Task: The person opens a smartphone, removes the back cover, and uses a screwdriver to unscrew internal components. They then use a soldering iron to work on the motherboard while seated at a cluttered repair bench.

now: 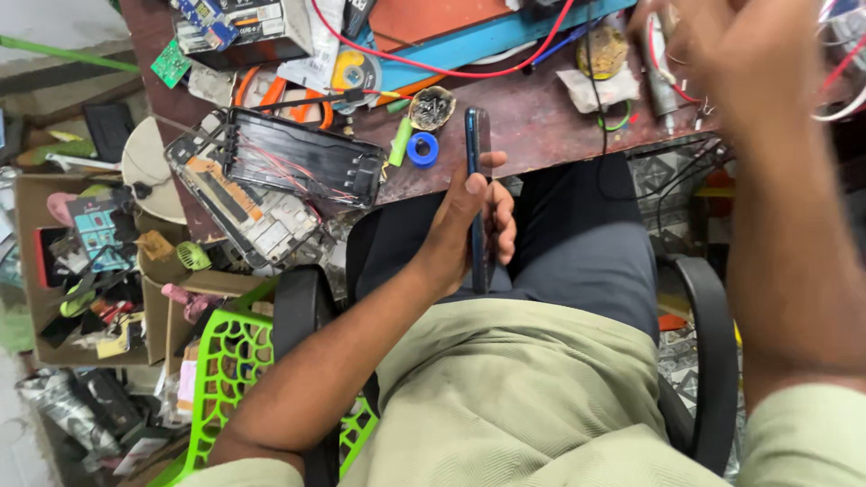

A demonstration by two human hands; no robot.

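Observation:
My left hand [469, 221] grips a thin dark blue phone [475, 144] edge-on over my lap, just in front of the brown workbench [541, 126]. The thumb rests on the phone's upper part and the fingers wrap its far side. My right hand [722, 54] is raised at the top right over the bench, blurred, fingers bunched near a grey cylindrical tool [661, 86] and red wires; whether it holds anything is unclear. A blue tape roll [421, 149] lies just left of the phone.
A black opened device frame with wires [302, 158] and a circuit-board panel [248, 212] overhang the bench's left edge. Red cable [433, 63], solder-wick tin [431, 106], and small parts litter the bench. A green plastic chair [230, 379] and boxes of clutter stand left.

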